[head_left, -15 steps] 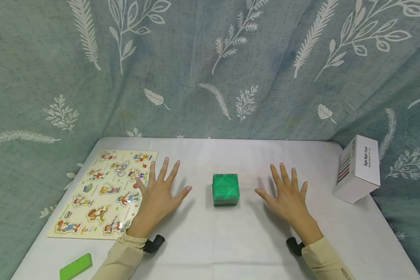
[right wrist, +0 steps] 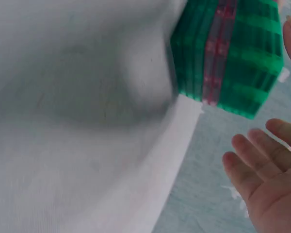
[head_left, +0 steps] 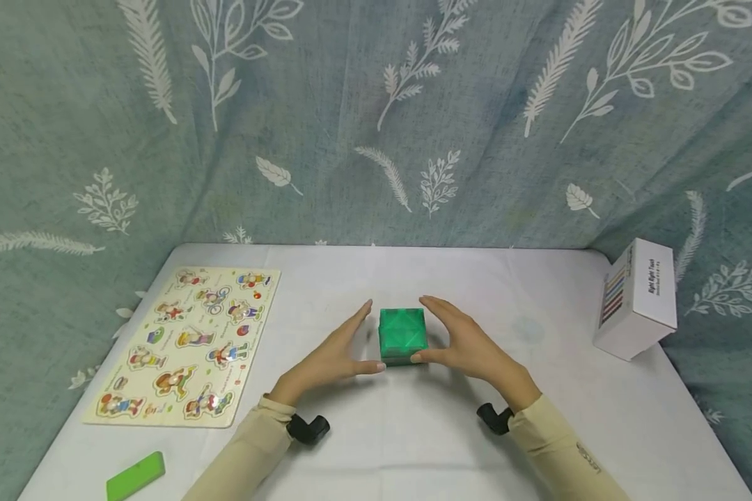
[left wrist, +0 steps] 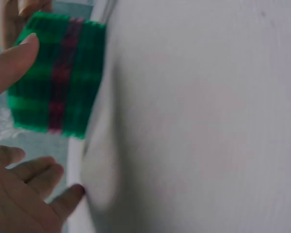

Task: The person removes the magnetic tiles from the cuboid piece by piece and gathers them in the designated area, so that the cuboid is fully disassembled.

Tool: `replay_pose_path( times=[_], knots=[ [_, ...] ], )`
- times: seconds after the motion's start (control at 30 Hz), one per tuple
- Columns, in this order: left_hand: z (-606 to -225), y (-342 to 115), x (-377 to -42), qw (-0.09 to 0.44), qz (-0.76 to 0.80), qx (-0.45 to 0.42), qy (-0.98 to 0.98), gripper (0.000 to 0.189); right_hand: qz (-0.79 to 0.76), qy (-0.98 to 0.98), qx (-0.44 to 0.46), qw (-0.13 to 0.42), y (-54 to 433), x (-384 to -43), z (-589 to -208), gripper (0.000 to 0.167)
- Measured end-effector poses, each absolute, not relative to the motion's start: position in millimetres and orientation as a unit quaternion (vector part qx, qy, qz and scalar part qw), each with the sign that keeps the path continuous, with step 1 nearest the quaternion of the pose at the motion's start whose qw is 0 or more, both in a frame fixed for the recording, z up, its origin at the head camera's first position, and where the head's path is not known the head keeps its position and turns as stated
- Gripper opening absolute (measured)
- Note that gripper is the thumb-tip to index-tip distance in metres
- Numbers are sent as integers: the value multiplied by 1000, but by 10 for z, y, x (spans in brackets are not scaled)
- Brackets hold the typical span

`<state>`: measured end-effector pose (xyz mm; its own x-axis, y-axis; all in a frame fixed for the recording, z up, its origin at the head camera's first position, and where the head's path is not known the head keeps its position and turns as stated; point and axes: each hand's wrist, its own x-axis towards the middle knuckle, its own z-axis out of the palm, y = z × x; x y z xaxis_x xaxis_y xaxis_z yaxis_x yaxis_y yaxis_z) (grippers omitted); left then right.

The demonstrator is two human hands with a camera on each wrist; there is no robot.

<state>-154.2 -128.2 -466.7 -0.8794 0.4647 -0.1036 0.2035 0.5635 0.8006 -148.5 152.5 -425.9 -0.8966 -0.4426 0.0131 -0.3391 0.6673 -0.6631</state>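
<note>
A stack of translucent green square tiles (head_left: pixel 403 331) sits on the white-covered table in the head view. Both wrist views show its layered sides with a pinkish-red band partway through. On its left, my left hand (head_left: pixel 326 358) reaches in with fingers extended and thumb near the front corner. My right hand (head_left: pixel 470 344) stands on the other side, fingers stretched past the stack and thumb by its front right corner; I cannot tell whether that thumb touches. In the right wrist view a gap separates the right fingers (right wrist: pixel 257 167) from the stack (right wrist: pixel 228 58).
A cream picture board (head_left: pixel 241 355) with cartoon figures lies at the left. Nearer me is a green block (head_left: pixel 135 476). A white box (head_left: pixel 639 299) stands at the right edge. Patterned blue-green cloth (head_left: pixel 326 125) hangs behind the table.
Both hands have moved inward from wide, spread positions to either side of the green stack. They have turned so the palms face it. The stack has stayed in place.
</note>
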Motion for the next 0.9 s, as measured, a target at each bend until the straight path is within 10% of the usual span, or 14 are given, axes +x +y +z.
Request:
replay_pose_path(
  times=[0.9],
  knots=[
    [-4755,-1159,-1645,126,435,232,861,96,-424,872,-230,81,1405,-1612,-4513,93]
  ],
)
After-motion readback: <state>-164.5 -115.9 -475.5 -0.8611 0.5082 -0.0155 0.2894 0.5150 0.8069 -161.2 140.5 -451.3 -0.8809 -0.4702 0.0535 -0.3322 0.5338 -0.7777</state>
